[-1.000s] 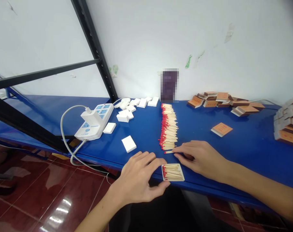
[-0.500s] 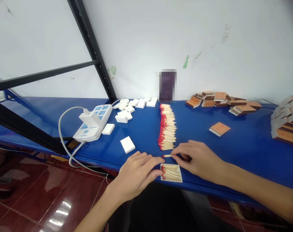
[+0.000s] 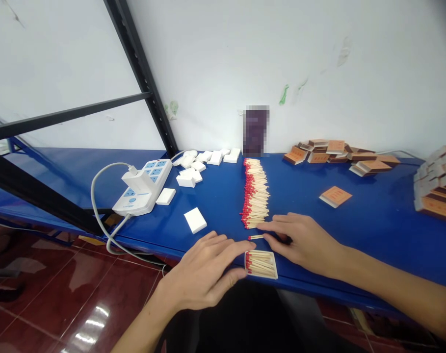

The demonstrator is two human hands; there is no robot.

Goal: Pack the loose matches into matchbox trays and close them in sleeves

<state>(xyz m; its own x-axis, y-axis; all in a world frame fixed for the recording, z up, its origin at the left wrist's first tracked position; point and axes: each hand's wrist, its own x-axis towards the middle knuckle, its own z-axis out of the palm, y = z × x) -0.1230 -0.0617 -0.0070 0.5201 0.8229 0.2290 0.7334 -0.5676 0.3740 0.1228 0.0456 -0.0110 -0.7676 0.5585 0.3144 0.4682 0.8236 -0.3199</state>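
A small open tray of red-tipped matches [image 3: 261,264] lies at the near edge of the blue table [image 3: 373,220]. My left hand [image 3: 204,272] steadies it, thumb and fingers at its left side. My right hand [image 3: 301,240] rests just behind the tray, fingers closed round a single match [image 3: 255,237], while its forefinger reaches to the near end of a long row of matches [image 3: 255,192] laid across the table.
White inner trays [image 3: 195,220] lie scattered left of the row, beside a white power strip [image 3: 144,185] with a grey cable. Orange matchbox sleeves [image 3: 335,196] lie singly and in heaps at the right. A black metal frame [image 3: 142,63] stands at the left.
My right hand has drawn one match off the row's near end toward the tray. My left hand has stayed at the tray, which has shifted slightly.
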